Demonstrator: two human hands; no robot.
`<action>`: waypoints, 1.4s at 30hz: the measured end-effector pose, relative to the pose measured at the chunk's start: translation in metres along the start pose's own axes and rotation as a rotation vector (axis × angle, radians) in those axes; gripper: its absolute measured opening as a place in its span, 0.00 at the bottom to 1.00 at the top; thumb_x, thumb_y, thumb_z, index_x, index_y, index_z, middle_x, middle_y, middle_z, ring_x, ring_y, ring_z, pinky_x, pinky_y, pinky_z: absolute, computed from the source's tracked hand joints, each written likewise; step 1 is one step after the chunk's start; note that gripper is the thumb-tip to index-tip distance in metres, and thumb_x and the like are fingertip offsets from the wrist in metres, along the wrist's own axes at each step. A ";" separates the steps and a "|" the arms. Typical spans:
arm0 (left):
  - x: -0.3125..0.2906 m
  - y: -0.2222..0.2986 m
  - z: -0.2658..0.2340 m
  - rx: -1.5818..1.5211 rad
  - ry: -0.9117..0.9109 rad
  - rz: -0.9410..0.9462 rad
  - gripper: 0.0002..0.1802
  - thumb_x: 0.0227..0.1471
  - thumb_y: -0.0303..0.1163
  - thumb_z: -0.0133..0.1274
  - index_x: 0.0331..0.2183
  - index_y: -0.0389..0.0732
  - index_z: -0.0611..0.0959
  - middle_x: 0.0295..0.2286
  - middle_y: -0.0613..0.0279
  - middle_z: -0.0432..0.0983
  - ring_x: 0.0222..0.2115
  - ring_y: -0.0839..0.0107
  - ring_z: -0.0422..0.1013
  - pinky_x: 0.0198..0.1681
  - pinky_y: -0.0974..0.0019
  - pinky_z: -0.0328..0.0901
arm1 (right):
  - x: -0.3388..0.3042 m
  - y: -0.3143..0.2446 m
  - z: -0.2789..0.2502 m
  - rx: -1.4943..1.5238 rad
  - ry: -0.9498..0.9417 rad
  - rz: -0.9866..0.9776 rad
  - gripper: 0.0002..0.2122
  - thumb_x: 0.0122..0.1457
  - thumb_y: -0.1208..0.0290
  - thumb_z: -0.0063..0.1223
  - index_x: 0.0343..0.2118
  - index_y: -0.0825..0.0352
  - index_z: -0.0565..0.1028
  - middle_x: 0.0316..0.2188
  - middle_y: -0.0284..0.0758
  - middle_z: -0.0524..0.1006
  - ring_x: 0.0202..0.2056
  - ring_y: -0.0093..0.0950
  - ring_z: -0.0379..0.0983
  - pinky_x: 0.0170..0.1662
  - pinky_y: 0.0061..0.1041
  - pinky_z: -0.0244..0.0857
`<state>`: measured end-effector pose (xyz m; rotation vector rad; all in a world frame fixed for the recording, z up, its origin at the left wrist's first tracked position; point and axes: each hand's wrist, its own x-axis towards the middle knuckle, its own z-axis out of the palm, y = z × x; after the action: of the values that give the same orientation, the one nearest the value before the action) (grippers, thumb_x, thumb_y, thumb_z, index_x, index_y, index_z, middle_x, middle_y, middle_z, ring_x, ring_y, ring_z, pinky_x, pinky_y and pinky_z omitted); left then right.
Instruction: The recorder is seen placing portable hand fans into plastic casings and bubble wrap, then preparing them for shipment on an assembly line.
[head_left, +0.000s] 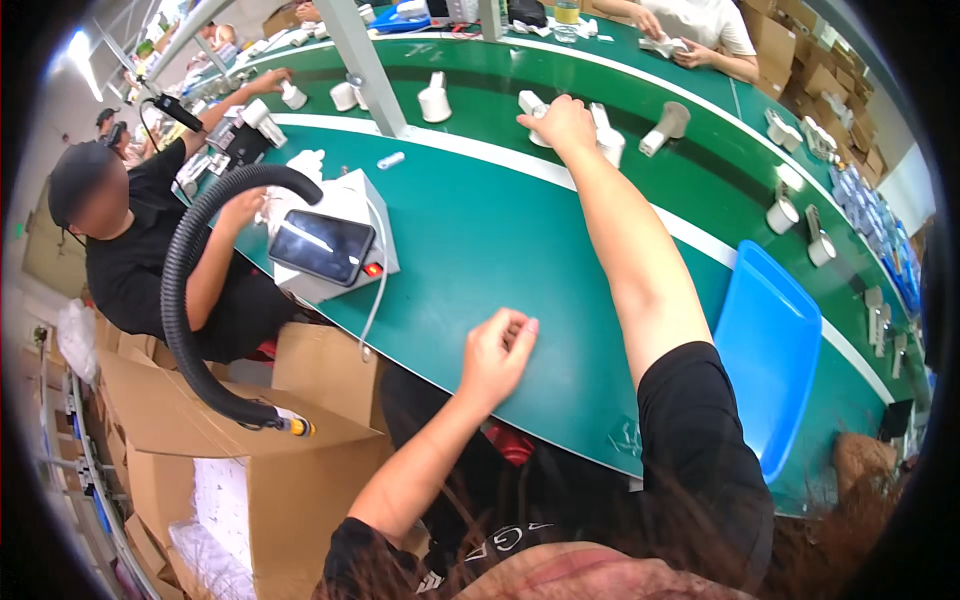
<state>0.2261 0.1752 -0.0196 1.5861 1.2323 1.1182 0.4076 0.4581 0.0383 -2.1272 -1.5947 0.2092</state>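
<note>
My right arm stretches far over the green belt. My right hand [566,122] is closed on a white plastic part [531,103] standing there; its fingers hide some of it. Right beside that hand is another white part [608,140] with a round, cup-like end. Above the near edge of the green table [440,290], my left hand [498,352] is curled with the thumb against the fingers, and nothing shows in it. More white parts of this kind stand or lie along the belt, such as one upright [434,100] and one tipped over [664,128].
A blue tray [768,350] lies at right. At left are a white box [385,235] with a phone [322,246] on top, a black flexible hose [172,270], and cardboard boxes [310,500]. A co-worker [150,230] reaches to the belt; another person's hands [690,52] work across it.
</note>
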 end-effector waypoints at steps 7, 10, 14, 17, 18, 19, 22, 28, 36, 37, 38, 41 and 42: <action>-0.002 0.000 -0.009 -0.055 -0.002 -0.042 0.08 0.51 0.27 0.55 0.24 0.33 0.76 0.16 0.63 0.71 0.15 0.81 0.65 0.18 0.75 0.59 | 0.061 0.009 -0.028 -0.093 0.030 -0.080 0.27 0.50 0.44 0.52 0.40 0.67 0.77 0.40 0.49 0.76 0.43 0.44 0.74 0.47 0.38 0.68; -0.001 0.004 -0.010 -0.048 -0.034 -0.035 0.09 0.50 0.27 0.56 0.23 0.34 0.75 0.16 0.63 0.71 0.14 0.80 0.65 0.18 0.75 0.59 | 0.112 0.107 -0.049 -0.434 0.171 -0.113 0.17 0.56 0.71 0.40 0.48 0.66 0.71 0.47 0.46 0.73 0.47 0.40 0.72 0.45 0.39 0.68; -0.005 -0.006 -0.022 0.028 0.003 -0.015 0.08 0.48 0.28 0.56 0.23 0.35 0.75 0.16 0.63 0.70 0.13 0.78 0.64 0.17 0.73 0.59 | 0.062 0.107 -0.058 -0.396 -0.769 0.038 0.21 0.49 0.80 0.48 0.49 0.62 0.71 0.45 0.49 0.73 0.44 0.42 0.73 0.46 0.35 0.68; 0.004 0.002 -0.006 0.043 -0.031 0.063 0.08 0.48 0.27 0.57 0.22 0.36 0.75 0.14 0.63 0.70 0.12 0.77 0.64 0.17 0.72 0.59 | 0.082 0.204 -0.043 -0.539 -0.124 -0.509 0.10 0.53 0.77 0.43 0.37 0.64 0.74 0.38 0.45 0.76 0.41 0.43 0.73 0.44 0.38 0.67; 0.004 0.002 -0.008 0.041 -0.021 0.042 0.09 0.48 0.27 0.56 0.22 0.36 0.75 0.14 0.63 0.69 0.13 0.78 0.64 0.17 0.73 0.59 | 0.081 0.193 -0.048 -0.687 -0.193 -0.496 0.08 0.54 0.75 0.42 0.35 0.65 0.73 0.39 0.45 0.75 0.41 0.43 0.73 0.42 0.39 0.67; 0.004 0.002 -0.005 0.025 -0.016 0.030 0.09 0.48 0.27 0.56 0.22 0.36 0.75 0.13 0.64 0.69 0.13 0.79 0.64 0.17 0.73 0.59 | 0.082 0.199 -0.057 -0.712 -0.160 -0.562 0.08 0.54 0.74 0.43 0.35 0.64 0.74 0.39 0.44 0.76 0.42 0.42 0.73 0.41 0.38 0.68; 0.003 -0.004 -0.010 0.013 0.020 0.008 0.10 0.49 0.28 0.56 0.22 0.35 0.75 0.13 0.66 0.68 0.14 0.81 0.63 0.18 0.74 0.59 | 0.014 0.146 -0.072 -0.817 -0.166 -0.622 0.09 0.52 0.77 0.46 0.36 0.63 0.73 0.37 0.39 0.77 0.39 0.39 0.74 0.39 0.37 0.69; 0.010 -0.002 0.017 0.018 -0.011 -0.017 0.14 0.51 0.37 0.56 0.24 0.35 0.76 0.15 0.63 0.72 0.16 0.74 0.68 0.20 0.69 0.63 | -0.187 0.132 -0.152 -0.855 -0.106 -0.933 0.05 0.50 0.73 0.49 0.31 0.60 0.72 0.27 0.32 0.75 0.24 0.30 0.76 0.24 0.28 0.70; 0.101 0.054 0.116 0.646 -0.378 -0.014 0.38 0.39 0.56 0.58 0.43 0.33 0.72 0.37 0.47 0.76 0.40 0.54 0.74 0.42 0.58 0.70 | -0.332 0.087 -0.113 -0.856 -0.415 -1.050 0.05 0.49 0.70 0.50 0.28 0.63 0.75 0.25 0.32 0.74 0.25 0.26 0.75 0.25 0.28 0.64; 0.102 0.052 0.120 0.605 -0.377 0.010 0.32 0.39 0.47 0.58 0.40 0.32 0.75 0.35 0.47 0.77 0.39 0.54 0.74 0.42 0.57 0.69 | -0.334 0.085 -0.107 -0.902 -0.390 -1.057 0.05 0.49 0.70 0.50 0.28 0.64 0.75 0.25 0.34 0.74 0.24 0.27 0.74 0.25 0.28 0.63; 0.102 0.052 0.117 0.574 -0.381 0.038 0.28 0.37 0.44 0.57 0.38 0.33 0.76 0.34 0.47 0.77 0.38 0.53 0.74 0.42 0.57 0.70 | -0.334 0.081 -0.109 -0.859 -0.384 -1.035 0.06 0.49 0.70 0.49 0.29 0.64 0.74 0.26 0.34 0.73 0.24 0.27 0.74 0.27 0.28 0.63; 0.080 0.043 0.086 0.136 -0.246 0.137 0.24 0.38 0.43 0.58 0.35 0.34 0.78 0.32 0.46 0.78 0.34 0.51 0.75 0.38 0.56 0.69 | -0.325 0.083 -0.138 -0.771 -0.152 -1.073 0.11 0.49 0.71 0.48 0.38 0.64 0.70 0.32 0.34 0.71 0.36 0.29 0.72 0.37 0.29 0.62; 0.058 0.037 0.057 -0.075 -0.243 0.144 0.24 0.41 0.43 0.59 0.35 0.34 0.77 0.30 0.49 0.78 0.32 0.58 0.75 0.36 0.60 0.69 | -0.323 0.081 -0.152 -0.710 -0.161 -1.003 0.14 0.49 0.71 0.48 0.41 0.62 0.70 0.37 0.35 0.70 0.40 0.31 0.69 0.41 0.31 0.61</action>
<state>0.2979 0.2207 0.0094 1.7181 0.9191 1.0126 0.4366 0.0962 0.0847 -1.4203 -2.9057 -0.6053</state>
